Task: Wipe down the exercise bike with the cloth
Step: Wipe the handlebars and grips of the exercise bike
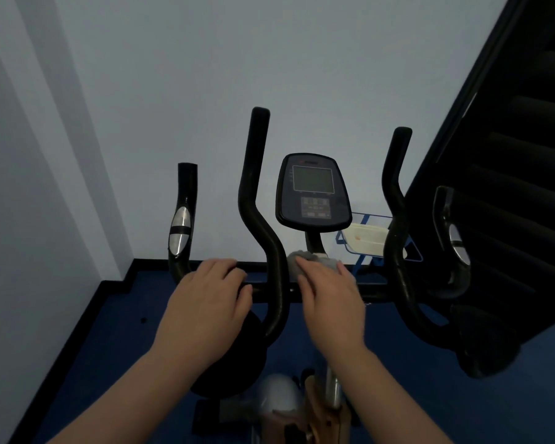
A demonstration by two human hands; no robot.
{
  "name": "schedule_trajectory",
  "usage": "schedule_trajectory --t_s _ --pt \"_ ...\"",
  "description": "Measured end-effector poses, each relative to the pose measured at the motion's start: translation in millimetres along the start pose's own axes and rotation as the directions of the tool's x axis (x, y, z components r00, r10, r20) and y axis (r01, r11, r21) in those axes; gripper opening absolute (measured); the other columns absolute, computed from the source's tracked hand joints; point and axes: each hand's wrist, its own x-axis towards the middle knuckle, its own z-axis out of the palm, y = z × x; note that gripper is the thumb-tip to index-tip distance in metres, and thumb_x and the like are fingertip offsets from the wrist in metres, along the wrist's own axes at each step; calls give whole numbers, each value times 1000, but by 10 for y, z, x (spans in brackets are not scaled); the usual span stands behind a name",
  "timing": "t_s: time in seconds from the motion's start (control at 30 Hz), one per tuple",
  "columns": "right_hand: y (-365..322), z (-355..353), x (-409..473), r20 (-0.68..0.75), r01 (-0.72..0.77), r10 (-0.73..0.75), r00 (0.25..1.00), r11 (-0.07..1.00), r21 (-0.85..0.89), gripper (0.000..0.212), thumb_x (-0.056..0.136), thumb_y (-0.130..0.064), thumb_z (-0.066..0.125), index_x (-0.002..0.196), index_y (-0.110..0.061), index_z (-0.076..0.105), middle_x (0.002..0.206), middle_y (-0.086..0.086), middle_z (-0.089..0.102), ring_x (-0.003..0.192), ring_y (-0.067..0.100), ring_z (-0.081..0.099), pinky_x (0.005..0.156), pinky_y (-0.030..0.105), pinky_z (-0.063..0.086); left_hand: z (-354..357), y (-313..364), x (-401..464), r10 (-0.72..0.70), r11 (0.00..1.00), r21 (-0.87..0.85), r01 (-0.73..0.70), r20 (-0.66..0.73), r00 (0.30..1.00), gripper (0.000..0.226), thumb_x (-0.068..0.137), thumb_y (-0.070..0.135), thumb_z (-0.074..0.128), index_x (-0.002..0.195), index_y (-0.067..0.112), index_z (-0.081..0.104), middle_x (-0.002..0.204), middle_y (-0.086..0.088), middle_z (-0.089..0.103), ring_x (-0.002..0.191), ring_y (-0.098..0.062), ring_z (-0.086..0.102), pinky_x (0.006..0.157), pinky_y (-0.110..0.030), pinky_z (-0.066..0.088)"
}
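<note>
the right hand (329,294) lies flat, fingers straight, pressing the grey cloth (314,259) onto the middle of the exercise bike (313,190) crossbar, just below the console stem. the left hand (210,298) curls round the crossbar left of the inner upright grip. wall ahead, dark stairs close on the right, blue floor (109,341) open to the left.

Only one view on my end, the head cam, wide-angle, looking forward and down from right behind the exercise bike's handlebars (269,293). It's close in: the console (313,192) sits dead centre facing me, wall behind, blue floor (109,347) below. Edges bend a lot. No second view to overlap with.
</note>
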Motion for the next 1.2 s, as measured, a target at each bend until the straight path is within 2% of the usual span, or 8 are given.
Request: schedule_trajectory --t_s 0.07,0.17,0.27,0.4,0.53,0.83,1.0,1.2 --pt "-100 10 30 28 -63 62 998 998 27 26 92 -17 63 117 -23 70 99 -7 73 93 12 61 96 31 47 -37 8 -7 -48 997 -62 45 -39 998 23 93 25 56 109 16 69 122 3 61 117 -13 53 92 -29 43" --pt "-46 -101 119 88 -229 212 973 929 291 24 95 -24 58 115 -31 68 100 -11 68 87 -3 55 78 12 45 -72 16 -69 -57 995 -84 50 -85 995 19 87 19 63 104 15 71 117 2 64 110 -16 58 90 -31 46" --pt "-174 -151 208 29 -233 250 968 848 477 25 95 -25 56 118 -33 64 107 -22 60 101 -6 54 86 11 43 -46 28 -137 -6 999 36 9 -92 996 21 85 16 66 105 13 70 116 -3 66 109 -20 62 91 -36 49" --pt "-399 17 -171 44 -92 82 996 932 352 43 93 -12 60 132 -28 57 119 -15 46 109 -7 38 98 4 29 -17 9 -143 -67 998 12 68 -65 996 28 92 23 56 116 14 67 126 -2 63 119 -20 57 96 -39 47" --pt "-362 106 -730 -89 -121 178 980 888 445 47 87 -7 63 129 -28 59 118 -10 52 114 0 50 97 10 39 -15 -27 -126 -133 986 -113 126 -57 989 31 95 27 53 123 19 64 133 5 58 125 -13 51 101 -38 45" --pt "-324 58 -307 22 -177 194 981 835 521 40 95 -10 56 130 -30 57 122 -10 50 116 2 48 99 25 44 -42 13 -121 -113 993 -49 112 -19 993 27 93 26 58 117 21 67 126 4 64 120 -15 57 106 -44 40" --pt "-420 70 -937 -73 -65 123 990 842 536 40 90 -17 59 126 -33 62 122 -16 51 117 1 53 94 9 39 -44 5 -135 -128 988 -92 124 -35 991 24 91 21 61 114 20 68 122 3 66 116 -16 60 102 -46 44" --pt "-270 27 -138 -35 -136 184 982 829 543 37 94 -3 57 125 -22 62 117 -4 53 112 -1 49 99 21 44 -39 12 -121 -121 992 -52 118 -44 992 24 91 22 60 113 18 68 118 2 68 112 -17 61 100 -41 44"
